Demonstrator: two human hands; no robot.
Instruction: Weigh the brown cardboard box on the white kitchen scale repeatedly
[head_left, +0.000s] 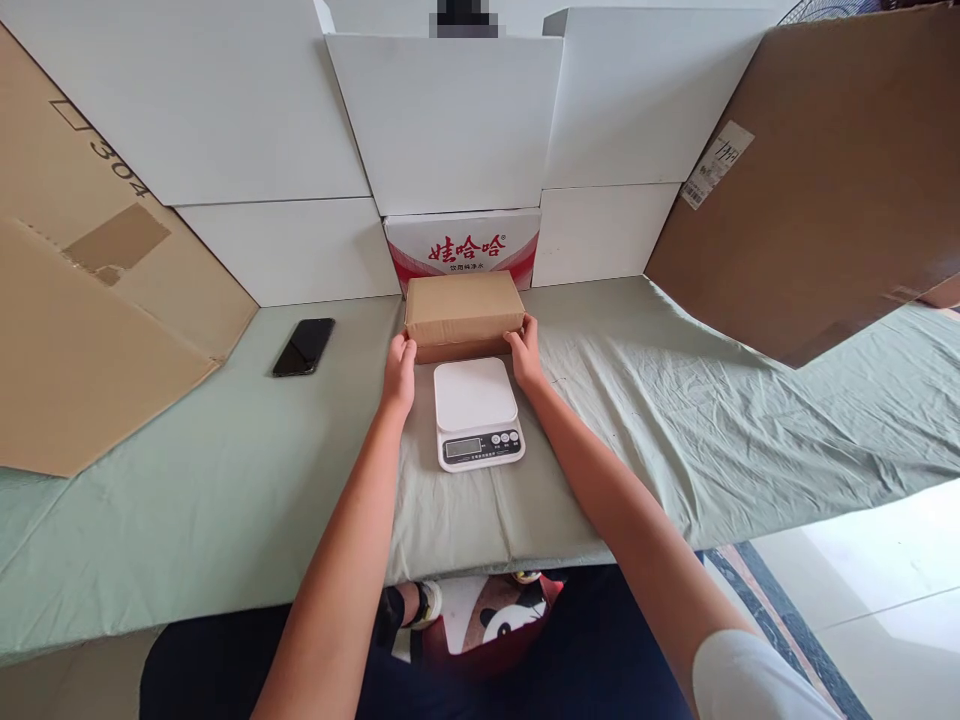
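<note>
A closed brown cardboard box is gripped at its two ends, just behind a kitchen scale. My left hand presses against the box's left end, thumb at the near corner. At the right end, my right hand curls round the side, with its thumb on the front face. The white kitchen scale lies flat between my forearms, its dark display strip and buttons toward me. Whether the box rests on the cloth or is slightly raised, I cannot tell.
A black phone lies on the green cloth to the left. White boxes and a red-and-white carton form a wall behind. Large cardboard panels stand at left and right. The cloth's edge runs near my lap.
</note>
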